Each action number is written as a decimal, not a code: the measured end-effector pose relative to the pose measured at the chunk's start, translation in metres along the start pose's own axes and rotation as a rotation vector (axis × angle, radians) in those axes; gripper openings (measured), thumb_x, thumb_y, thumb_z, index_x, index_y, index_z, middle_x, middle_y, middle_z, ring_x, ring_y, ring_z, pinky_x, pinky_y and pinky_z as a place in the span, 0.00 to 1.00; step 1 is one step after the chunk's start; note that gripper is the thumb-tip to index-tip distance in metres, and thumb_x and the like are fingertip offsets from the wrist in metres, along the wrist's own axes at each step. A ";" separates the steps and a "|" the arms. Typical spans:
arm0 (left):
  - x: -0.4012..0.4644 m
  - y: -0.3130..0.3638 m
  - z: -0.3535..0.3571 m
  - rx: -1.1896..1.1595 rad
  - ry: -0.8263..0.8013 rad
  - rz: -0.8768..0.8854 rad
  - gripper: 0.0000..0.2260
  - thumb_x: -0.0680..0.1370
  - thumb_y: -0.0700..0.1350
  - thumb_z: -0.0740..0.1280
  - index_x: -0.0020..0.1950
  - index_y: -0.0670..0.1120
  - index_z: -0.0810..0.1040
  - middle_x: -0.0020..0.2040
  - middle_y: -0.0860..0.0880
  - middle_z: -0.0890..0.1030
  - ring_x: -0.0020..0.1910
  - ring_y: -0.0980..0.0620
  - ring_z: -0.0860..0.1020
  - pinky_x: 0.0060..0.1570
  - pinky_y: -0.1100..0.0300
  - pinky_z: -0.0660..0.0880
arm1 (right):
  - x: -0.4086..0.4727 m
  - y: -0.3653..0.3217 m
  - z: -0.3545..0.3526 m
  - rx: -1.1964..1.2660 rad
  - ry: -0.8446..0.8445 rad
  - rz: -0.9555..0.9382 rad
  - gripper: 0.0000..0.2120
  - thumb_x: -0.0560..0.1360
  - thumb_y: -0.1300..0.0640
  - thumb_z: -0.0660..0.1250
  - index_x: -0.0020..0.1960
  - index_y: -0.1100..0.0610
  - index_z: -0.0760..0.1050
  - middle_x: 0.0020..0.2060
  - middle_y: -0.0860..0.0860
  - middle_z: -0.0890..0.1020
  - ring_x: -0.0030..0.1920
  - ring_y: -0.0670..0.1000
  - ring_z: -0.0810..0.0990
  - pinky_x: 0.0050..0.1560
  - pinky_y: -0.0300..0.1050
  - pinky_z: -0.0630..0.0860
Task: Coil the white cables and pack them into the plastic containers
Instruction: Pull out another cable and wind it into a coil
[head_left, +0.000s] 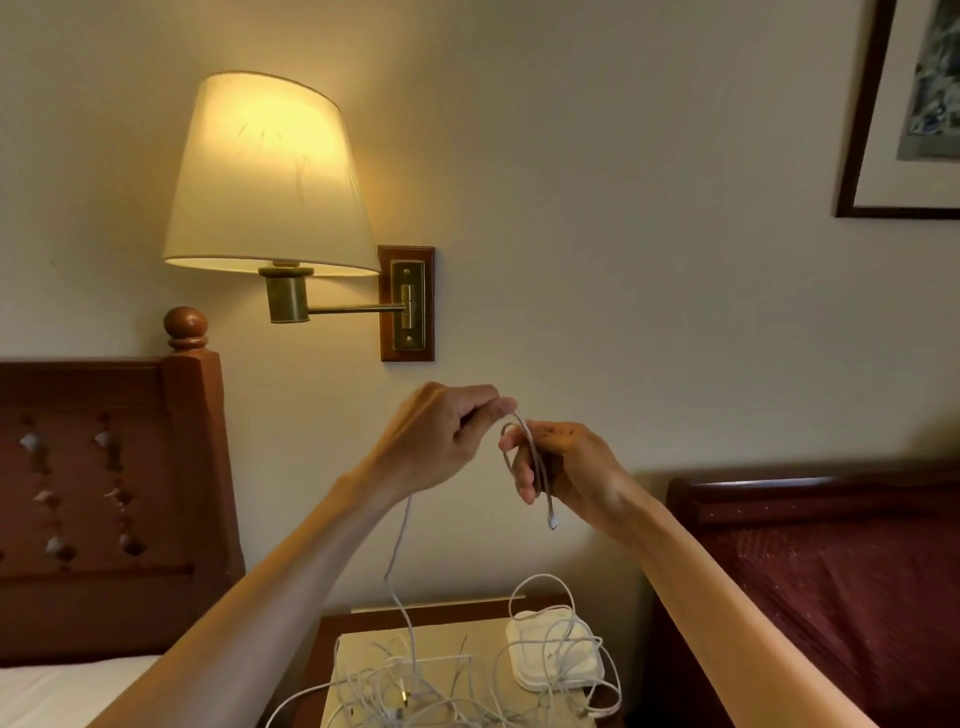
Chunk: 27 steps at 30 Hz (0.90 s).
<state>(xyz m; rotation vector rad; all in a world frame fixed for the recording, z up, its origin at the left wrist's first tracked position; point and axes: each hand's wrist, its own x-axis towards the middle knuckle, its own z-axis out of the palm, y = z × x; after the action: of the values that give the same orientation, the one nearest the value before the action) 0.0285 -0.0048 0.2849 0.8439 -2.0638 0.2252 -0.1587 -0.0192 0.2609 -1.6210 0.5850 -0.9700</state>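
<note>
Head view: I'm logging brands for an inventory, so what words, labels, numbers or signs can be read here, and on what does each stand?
None can be read.
White cables heaped on the wooden nightstand: no print visible.
White plastic container: no label visible.
Brass plate of the wall lamp: no lettering visible.
Dark-framed picture: blurred, cut off by the frame edge.

Wall lamp upper left of frame; headboard lower left beneath it. Picture frame upper right corner. Second bed lower right. Nightstand bottom centre between beds; tangled cables on it, containers on its right part. Left hand, right hand at centre, above nightstand, cable between them.
</note>
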 end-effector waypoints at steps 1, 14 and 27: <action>0.003 -0.001 -0.002 -0.002 0.059 -0.014 0.13 0.82 0.51 0.60 0.37 0.57 0.69 0.27 0.57 0.69 0.26 0.54 0.71 0.28 0.63 0.68 | -0.002 -0.001 0.002 0.076 -0.045 0.000 0.20 0.85 0.59 0.48 0.49 0.65 0.77 0.29 0.56 0.75 0.29 0.53 0.75 0.35 0.44 0.75; -0.009 -0.020 0.014 -0.276 0.062 -0.248 0.18 0.83 0.51 0.58 0.36 0.44 0.71 0.29 0.54 0.68 0.30 0.54 0.66 0.33 0.59 0.64 | 0.001 -0.028 -0.005 0.765 -0.279 0.036 0.14 0.81 0.57 0.55 0.40 0.56 0.74 0.24 0.45 0.64 0.24 0.44 0.57 0.25 0.36 0.62; -0.064 -0.008 0.040 -0.047 -0.492 -0.488 0.14 0.83 0.43 0.58 0.40 0.51 0.77 0.35 0.57 0.75 0.34 0.64 0.74 0.46 0.66 0.71 | 0.019 -0.053 -0.022 0.451 0.069 -0.067 0.14 0.84 0.57 0.53 0.43 0.58 0.72 0.28 0.49 0.72 0.26 0.46 0.71 0.30 0.37 0.72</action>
<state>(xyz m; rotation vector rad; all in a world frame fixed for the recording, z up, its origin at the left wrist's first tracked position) 0.0323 0.0024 0.2096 1.4483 -2.2059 -0.3284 -0.1724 -0.0318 0.3184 -1.2149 0.3272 -1.1194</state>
